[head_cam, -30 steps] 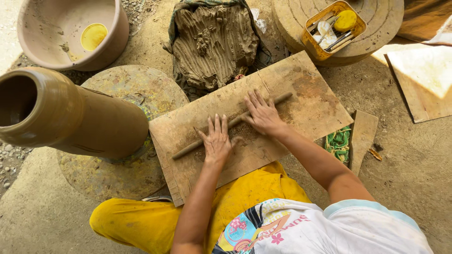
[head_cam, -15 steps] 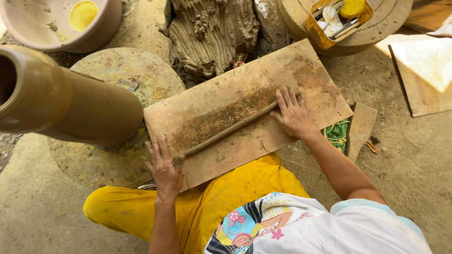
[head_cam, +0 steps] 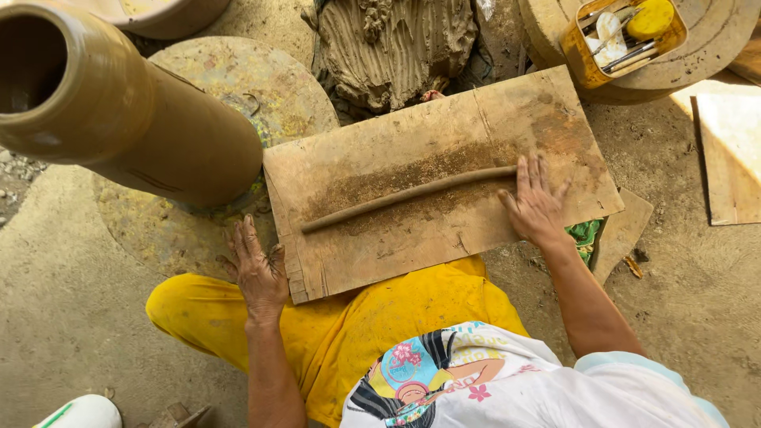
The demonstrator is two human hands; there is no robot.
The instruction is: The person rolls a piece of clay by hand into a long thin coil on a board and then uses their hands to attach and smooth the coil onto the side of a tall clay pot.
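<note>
One smooth clay coil [head_cam: 408,196] lies on rough wooden board [head_cam: 380,254], right hand [head_cam: 535,208] touching.

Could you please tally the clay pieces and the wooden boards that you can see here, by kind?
Clay coil: 1
Tall clay pot: 1
Raw clay lump: 1
Wooden boards: 3, namely work board, pale board, small board
Total: 6

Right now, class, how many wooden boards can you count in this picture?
3. The large board lies across the person's lap, under the clay coil. A small board pokes out past its right corner. A pale board lies at the right edge. Others may be hidden.
</note>
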